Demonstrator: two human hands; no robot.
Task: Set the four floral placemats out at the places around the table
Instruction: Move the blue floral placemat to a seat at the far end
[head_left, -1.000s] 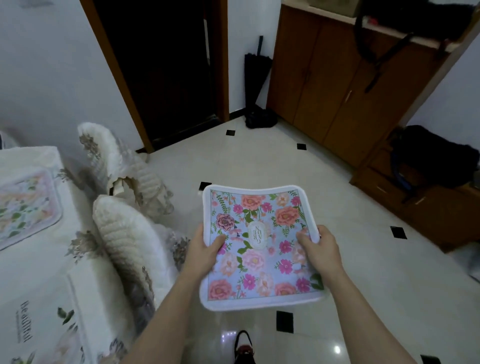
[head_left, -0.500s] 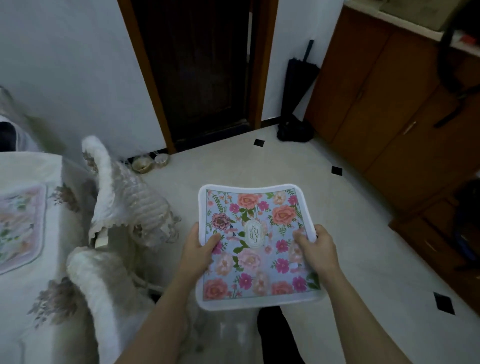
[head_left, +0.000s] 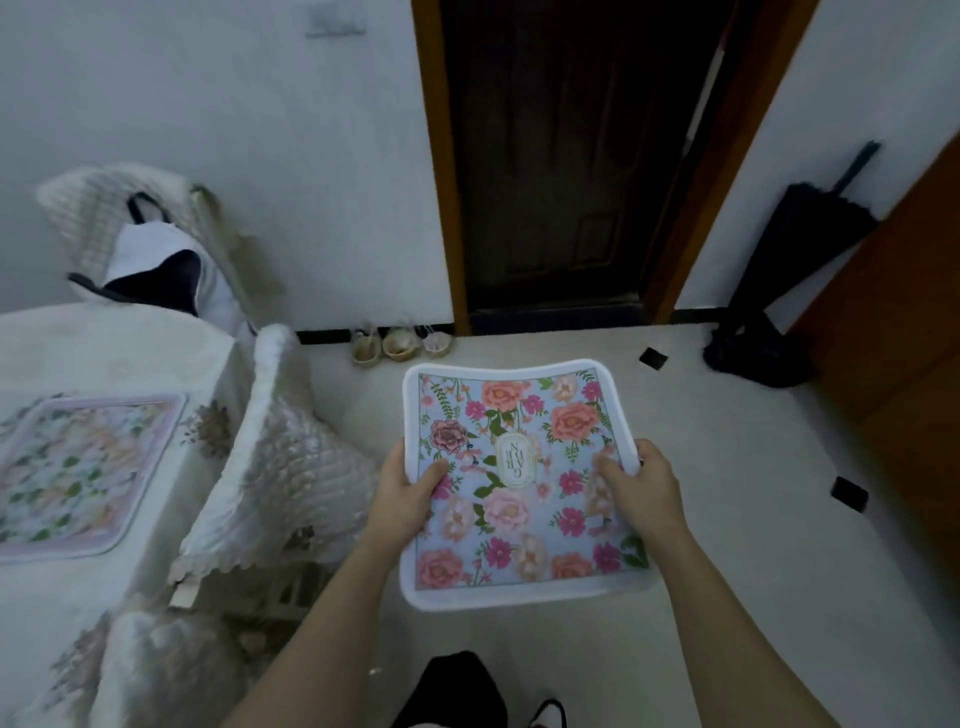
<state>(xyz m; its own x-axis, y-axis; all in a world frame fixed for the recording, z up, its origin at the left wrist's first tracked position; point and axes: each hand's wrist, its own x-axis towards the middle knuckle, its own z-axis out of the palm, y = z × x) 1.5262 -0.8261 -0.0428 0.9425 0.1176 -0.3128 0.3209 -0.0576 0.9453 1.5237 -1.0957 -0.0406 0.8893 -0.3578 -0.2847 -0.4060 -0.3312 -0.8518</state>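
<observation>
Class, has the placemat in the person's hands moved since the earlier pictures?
Yes. The placemat has been carried nearer the doorway; its far edge now lies just short of it.

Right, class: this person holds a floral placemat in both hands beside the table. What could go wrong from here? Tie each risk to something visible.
The left hand and right hand pinch the held placemat only at its side edges, and it bows between them; it may flop or slip.
The covered chair stands close against the table, so reaching past could snag the mat.
Small bowls sit on the floor by the wall; a foot might kick them.
</observation>
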